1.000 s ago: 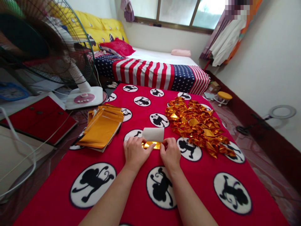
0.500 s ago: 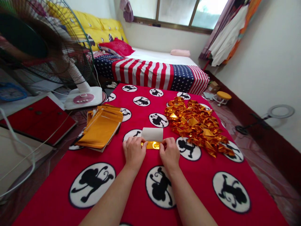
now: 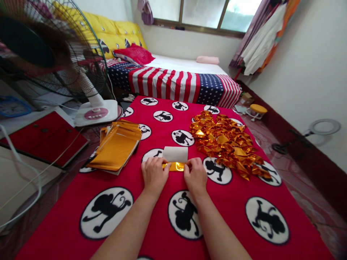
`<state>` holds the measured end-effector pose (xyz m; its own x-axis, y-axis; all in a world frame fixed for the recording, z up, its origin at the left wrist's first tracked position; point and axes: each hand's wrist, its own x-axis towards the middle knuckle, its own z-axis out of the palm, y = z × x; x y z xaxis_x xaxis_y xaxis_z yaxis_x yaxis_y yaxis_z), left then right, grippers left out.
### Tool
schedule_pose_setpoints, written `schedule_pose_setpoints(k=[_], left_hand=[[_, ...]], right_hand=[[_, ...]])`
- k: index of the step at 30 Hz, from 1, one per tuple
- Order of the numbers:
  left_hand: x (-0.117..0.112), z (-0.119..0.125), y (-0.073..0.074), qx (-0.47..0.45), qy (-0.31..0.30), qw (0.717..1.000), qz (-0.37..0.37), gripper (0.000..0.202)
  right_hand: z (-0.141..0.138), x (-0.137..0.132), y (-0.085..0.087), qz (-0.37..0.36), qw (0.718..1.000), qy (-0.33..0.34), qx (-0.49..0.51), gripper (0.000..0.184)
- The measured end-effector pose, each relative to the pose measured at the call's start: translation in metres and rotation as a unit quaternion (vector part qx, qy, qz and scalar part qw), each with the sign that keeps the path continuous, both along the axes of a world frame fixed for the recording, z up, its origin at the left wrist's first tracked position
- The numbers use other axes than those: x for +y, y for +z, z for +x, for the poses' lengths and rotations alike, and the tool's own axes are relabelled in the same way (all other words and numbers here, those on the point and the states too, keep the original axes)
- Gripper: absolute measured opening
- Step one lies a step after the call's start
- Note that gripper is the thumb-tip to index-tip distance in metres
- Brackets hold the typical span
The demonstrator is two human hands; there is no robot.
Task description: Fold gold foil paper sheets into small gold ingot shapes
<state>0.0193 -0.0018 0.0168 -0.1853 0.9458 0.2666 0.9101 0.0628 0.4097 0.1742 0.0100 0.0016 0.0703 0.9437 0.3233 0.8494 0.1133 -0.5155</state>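
Note:
My left hand [image 3: 154, 174] and my right hand [image 3: 195, 176] rest side by side on a red blanket [image 3: 235, 202] printed with black monkey figures. Both pinch the near edge of a gold foil sheet [image 3: 175, 166] whose white back [image 3: 175, 154] is folded up toward the far side. A stack of flat gold foil sheets [image 3: 116, 147] lies to the left of my hands. To the right lies a pile of folded gold foil pieces [image 3: 226, 141].
A standing fan [image 3: 54, 47] with a white base [image 3: 96, 113] is at the far left beside a red board [image 3: 43, 135]. A bed with a stars-and-stripes cover [image 3: 176, 83] stands beyond the blanket. A ring light [image 3: 324, 127] lies on the floor at right.
My hands stay on the foil sheet; the fingers have pressed slightly closer along its near edge. Nothing else has moved.

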Motion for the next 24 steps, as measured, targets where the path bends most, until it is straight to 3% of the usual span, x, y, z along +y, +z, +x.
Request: schedule_pose_setpoints(k=[16, 24], left_hand=[[-0.0003, 0.0004, -0.0006, -0.007, 0.002, 1.000, 0.001, 0.013], [-0.0011, 0.0000, -0.0001, 0.003, 0.000, 1.000, 0.000, 0.013]], right_hand=[[-0.0045, -0.0001, 0.0028, -0.003, 0.999, -0.007, -0.051, 0.010], [-0.0084, -0.0015, 0.0041, 0.001, 0.995, -0.019, -0.100, 0.028]])
